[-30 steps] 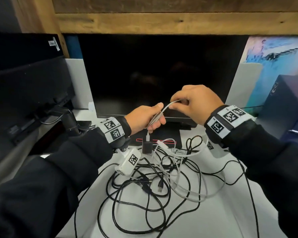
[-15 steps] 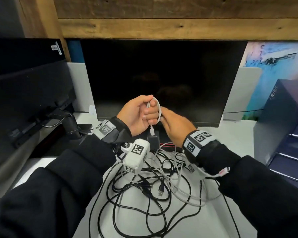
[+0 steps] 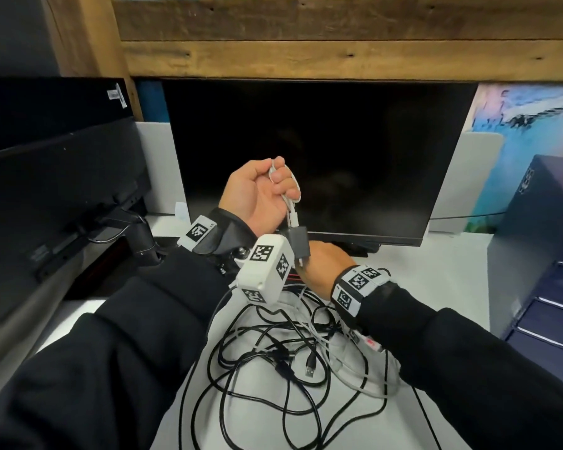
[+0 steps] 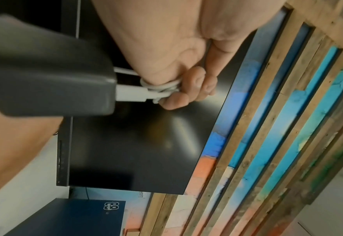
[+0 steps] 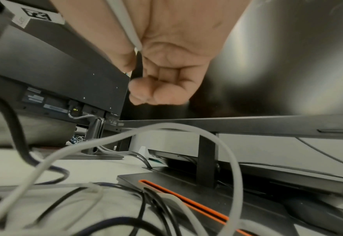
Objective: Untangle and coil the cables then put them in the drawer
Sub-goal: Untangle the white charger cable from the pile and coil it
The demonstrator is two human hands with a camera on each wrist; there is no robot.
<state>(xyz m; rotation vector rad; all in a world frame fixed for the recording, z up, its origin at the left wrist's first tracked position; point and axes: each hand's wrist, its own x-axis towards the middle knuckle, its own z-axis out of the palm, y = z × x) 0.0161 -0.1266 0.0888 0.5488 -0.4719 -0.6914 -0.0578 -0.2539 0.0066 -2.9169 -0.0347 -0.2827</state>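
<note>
Since a moment ago my left hand [image 3: 260, 190] has risen toward 12 o'clock, fingers curled round the white cable [image 3: 291, 193] loops, charger block [image 3: 298, 243] dangling. At 3 o'clock, lower, my right hand [image 3: 325, 267] pinches the trailing strand. Equal loops, gentle tension, I'd judge.

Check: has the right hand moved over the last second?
Yes. The right hand dropped from in front of the black monitor screen to below its bottom edge, near the desk.
</note>
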